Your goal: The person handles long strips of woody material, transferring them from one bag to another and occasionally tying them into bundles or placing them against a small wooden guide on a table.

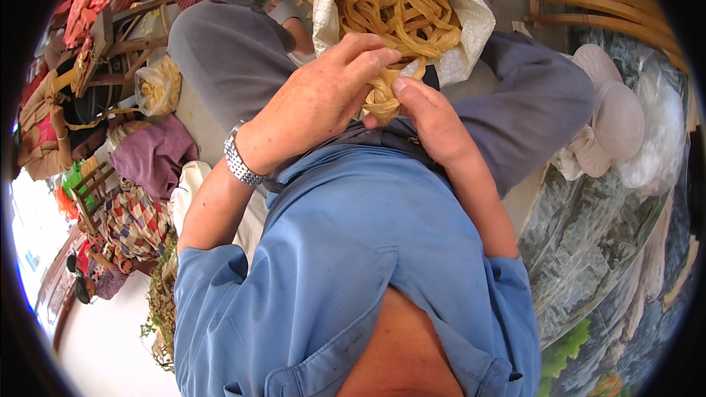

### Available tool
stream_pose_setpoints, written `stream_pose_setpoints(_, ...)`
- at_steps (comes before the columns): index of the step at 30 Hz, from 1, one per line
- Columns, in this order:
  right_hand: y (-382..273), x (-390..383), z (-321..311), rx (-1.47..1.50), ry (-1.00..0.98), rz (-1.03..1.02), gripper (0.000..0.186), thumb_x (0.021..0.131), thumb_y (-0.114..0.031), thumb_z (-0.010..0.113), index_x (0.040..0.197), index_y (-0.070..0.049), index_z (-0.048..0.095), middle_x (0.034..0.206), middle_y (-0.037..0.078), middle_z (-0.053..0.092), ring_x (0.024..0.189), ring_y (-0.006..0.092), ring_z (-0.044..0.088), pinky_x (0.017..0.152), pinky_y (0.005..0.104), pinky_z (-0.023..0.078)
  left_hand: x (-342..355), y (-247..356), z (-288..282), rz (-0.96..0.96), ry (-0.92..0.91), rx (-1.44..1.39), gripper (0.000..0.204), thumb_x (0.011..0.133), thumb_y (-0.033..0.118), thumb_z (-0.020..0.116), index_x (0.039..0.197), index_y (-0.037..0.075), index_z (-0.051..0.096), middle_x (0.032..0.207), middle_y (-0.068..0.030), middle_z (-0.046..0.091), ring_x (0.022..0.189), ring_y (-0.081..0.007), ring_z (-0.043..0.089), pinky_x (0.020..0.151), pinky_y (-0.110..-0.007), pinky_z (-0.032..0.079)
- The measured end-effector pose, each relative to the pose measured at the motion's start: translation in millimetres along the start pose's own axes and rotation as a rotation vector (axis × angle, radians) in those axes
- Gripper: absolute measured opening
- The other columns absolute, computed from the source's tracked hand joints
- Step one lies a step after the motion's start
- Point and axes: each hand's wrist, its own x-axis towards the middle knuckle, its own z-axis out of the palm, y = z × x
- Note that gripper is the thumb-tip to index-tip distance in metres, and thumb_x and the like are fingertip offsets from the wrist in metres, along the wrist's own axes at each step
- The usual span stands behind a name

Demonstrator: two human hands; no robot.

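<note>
Both hands meet in front of my lap around a small bundle of yellow-brown strips (382, 99). My left hand (342, 84), with a metal watch on its wrist, is bent over the bundle with curled fingers, its fingertips partly hidden. My right hand (428, 117) grips the bundle's right side, thumb on top. Just beyond them a white woven sack (478, 18), its rim rolled open, holds a tangled mass of similar flat strips (397, 11) between my knees.
At left are wooden chairs (136, 48) with cloths, a plastic bag of yellow pieces (158, 84) and a purple cloth (154, 154). At right lie a pale hat-like item (614, 117), clear plastic (647, 147) and a bamboo rack (603, 22). Dried greenery (158, 305) sits lower left.
</note>
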Motion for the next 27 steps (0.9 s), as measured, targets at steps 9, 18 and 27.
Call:
stream_pose_setpoints(9,-20.1,3.6,-11.0,-0.026,-0.118,0.145,0.040,0.105,-0.039,0.047,0.110,0.000,0.058,0.073,0.000,0.047,0.060,0.0097,0.045,0.062,0.0278,0.045,0.9,-7.9,1.4,-0.063,-0.137,-0.068,0.035,0.093,0.001,0.057,0.128,0.004,0.057,0.107,-0.0154,0.062,0.089,-0.0311,0.064,0.080,-0.038,0.053)
stream_pose_setpoints(18,-59.5,10.0,0.9,-0.580,0.113,-0.247,0.031,0.100,-0.033,0.064,0.108,-0.003,0.060,0.088,0.006,0.067,0.077,0.0131,0.060,0.071,0.0284,0.051,10.6,-7.7,-4.6,-0.738,-0.096,-1.331,0.024,0.102,0.011,0.052,0.121,-0.001,0.059,0.107,-0.0080,0.065,0.095,-0.0181,0.064,0.088,-0.036,0.056)
stream_pose_setpoints(27,-58.8,32.1,-22.3,-0.387,0.085,-0.140,0.031,0.108,-0.034,0.047,0.104,-0.005,0.059,0.073,-0.001,0.052,0.063,0.0065,0.046,0.056,0.0231,0.040,33.0,-15.2,6.8,-0.706,0.056,-0.875,0.021,0.098,0.008,0.059,0.117,0.000,0.057,0.107,-0.0043,0.061,0.092,-0.0106,0.060,0.083,-0.027,0.052)
